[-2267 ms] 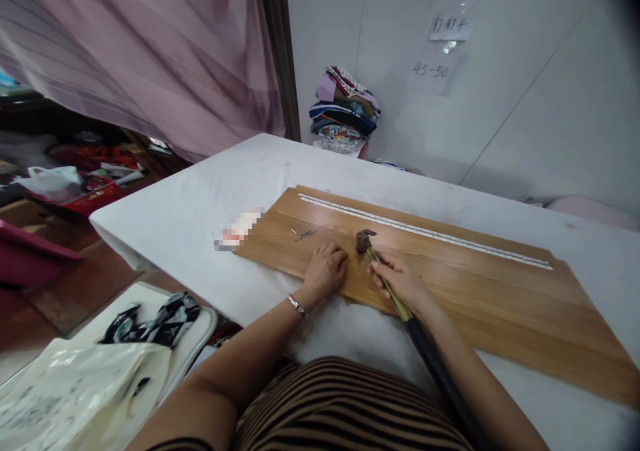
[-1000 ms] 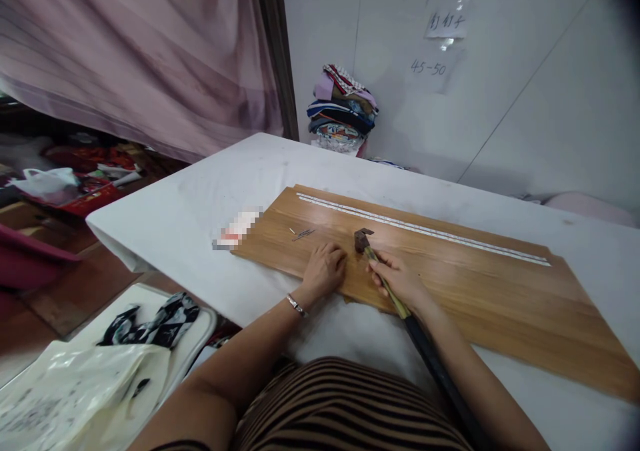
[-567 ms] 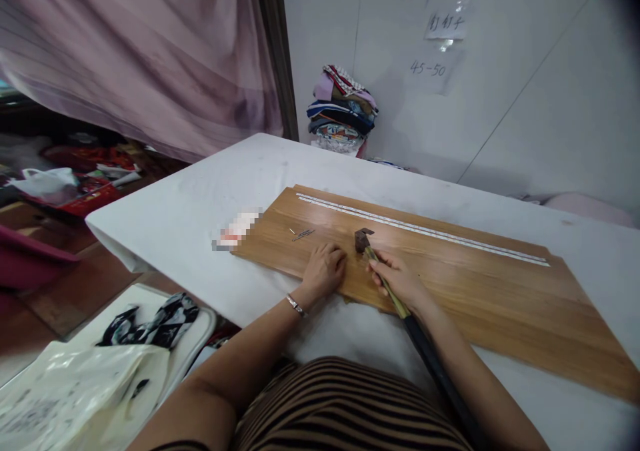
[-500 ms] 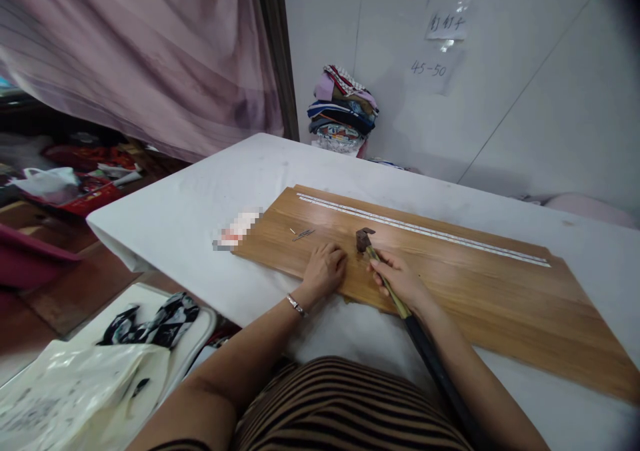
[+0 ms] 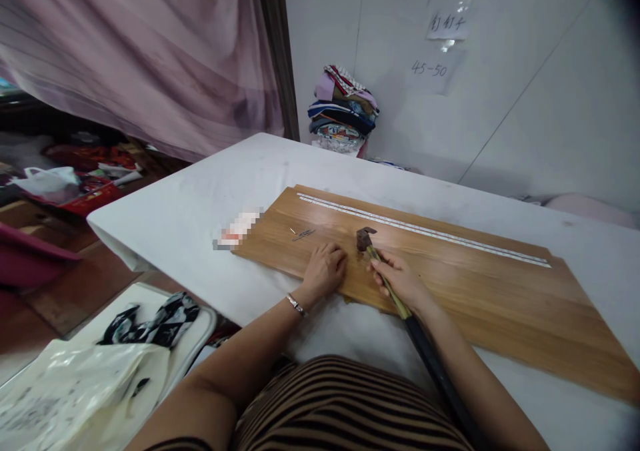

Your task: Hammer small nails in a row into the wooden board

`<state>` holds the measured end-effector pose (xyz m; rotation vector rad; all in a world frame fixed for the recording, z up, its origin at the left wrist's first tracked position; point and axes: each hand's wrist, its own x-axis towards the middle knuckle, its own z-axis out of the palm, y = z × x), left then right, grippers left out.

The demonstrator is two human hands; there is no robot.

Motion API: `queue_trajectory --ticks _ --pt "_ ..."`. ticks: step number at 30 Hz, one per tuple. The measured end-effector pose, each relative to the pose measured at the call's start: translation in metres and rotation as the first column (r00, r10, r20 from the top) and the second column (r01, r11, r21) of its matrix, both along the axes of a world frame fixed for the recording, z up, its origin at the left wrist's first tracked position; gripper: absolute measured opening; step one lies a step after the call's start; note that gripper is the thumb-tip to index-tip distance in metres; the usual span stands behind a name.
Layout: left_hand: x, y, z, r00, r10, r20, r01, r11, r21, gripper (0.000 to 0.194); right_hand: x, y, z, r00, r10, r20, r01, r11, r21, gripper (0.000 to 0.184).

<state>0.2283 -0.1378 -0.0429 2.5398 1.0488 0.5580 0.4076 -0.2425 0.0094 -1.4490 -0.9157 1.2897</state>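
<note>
A claw hammer [image 5: 425, 354] with a rusty head and a yellow and black handle is in my right hand [image 5: 397, 277]. My fingers wrap the handle a little below the head. The head is at the wooden board [image 5: 480, 297], close to the board's near edge. To the left of the head, my left hand [image 5: 324, 268] rests on the board with its fingers curled together. Its fingertips are turned away, so anything under them is hidden. Several loose nails [image 5: 303, 234] lie on the board beyond my left hand.
White measuring strips [image 5: 425, 229] run along the board's far side. A white-covered table [image 5: 200, 191] carries the board, with a blurred packet [image 5: 237, 231] beside it. Folded clothes [image 5: 343, 111] are piled by the wall. A stool [image 5: 195, 331] holding cloth and a bag stands at lower left.
</note>
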Motion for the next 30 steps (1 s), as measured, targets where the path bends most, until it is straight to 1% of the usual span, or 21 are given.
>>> queue_trajectory --ticks 11,19,30 --pt "0.0004 0.0 -0.0007 1.0 -0.003 0.02 0.003 1.0 0.016 0.022 -0.001 0.0021 -0.002 0.999 -0.044 -0.03 0.043 0.999 -0.009 0.036" --pt "0.0001 0.001 -0.0034 0.999 -0.012 0.033 0.011 0.999 0.035 0.022 -0.0016 0.0018 -0.0013 0.999 -0.034 -0.027 0.034 0.999 -0.013 0.04" --pt "-0.0004 0.0016 -0.0048 0.999 -0.011 0.041 0.01 0.999 0.033 0.023 -0.0024 0.0012 -0.0003 1.0 -0.015 0.001 0.015 1.0 -0.022 0.04"
